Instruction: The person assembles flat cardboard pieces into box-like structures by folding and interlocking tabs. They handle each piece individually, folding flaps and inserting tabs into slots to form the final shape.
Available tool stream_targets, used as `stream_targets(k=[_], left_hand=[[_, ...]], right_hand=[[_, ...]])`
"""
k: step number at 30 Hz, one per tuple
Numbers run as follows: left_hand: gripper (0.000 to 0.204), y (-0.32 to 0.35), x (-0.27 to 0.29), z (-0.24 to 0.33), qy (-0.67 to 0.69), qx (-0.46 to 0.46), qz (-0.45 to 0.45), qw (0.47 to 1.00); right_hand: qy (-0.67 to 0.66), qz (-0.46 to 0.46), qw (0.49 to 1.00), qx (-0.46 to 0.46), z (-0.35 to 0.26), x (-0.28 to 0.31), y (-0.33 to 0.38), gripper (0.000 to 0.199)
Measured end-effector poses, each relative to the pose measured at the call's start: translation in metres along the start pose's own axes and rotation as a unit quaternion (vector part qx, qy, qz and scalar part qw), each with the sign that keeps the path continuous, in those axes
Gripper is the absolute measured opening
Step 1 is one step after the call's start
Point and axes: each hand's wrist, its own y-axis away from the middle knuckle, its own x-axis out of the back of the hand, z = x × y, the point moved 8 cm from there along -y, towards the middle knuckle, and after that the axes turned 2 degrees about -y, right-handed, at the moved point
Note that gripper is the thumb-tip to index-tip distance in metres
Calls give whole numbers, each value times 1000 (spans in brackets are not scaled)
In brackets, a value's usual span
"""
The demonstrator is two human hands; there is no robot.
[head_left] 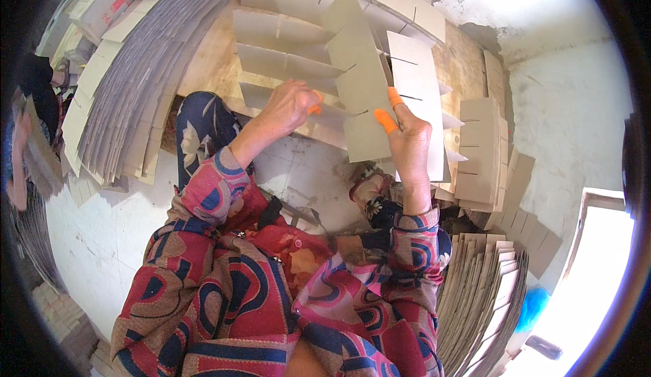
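Note:
A grey-brown cardboard divider of slotted strips stands partly interlocked in front of me. My right hand point(410, 136), with orange finger covers, grips the near edge of a long slotted cardboard strip point(359, 78), which leans upright. Several cross strips meet its slots from the left, among them an upper cross strip point(285, 34) and a middle one point(288, 62). My left hand point(291, 106) is closed, with an orange cover on a finger, at the nearest cross strip point(332, 110). Its fingertips are partly hidden. Just right of my right hand's strip stands a paler slotted strip point(413, 65).
The divider is on a wooden board point(210, 58). Long cardboard stacks point(152, 58) line the left side. More slotted pieces point(478, 146) lean at the right, above a row of upright cardboard sheets point(478, 295). A white wall point(569, 119) bounds the right.

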Motion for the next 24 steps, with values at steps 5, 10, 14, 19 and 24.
stream_targets(k=[5,10,14,19,24], left_hand=[[11,-3,0,1,-13,3,3,1000],[10,-4,-7,-6,-15,12,2,1000],[9,-5,-8,-8,-5,16,-10,1000],[5,-5,-6,-4,-9,15,-8,1000],[6,-1,-11,-8,-7,21,-1,1000]], right_hand=[[26,-41,999,20,1,-23,-2,35],[85,-81,993,26,4,-35,-10,23],[127,-75,987,66,-3,-29,-13,23],[235,-97,962,94,-1,-46,-4,33],[257,-106,955,105,4,-61,10,40]])
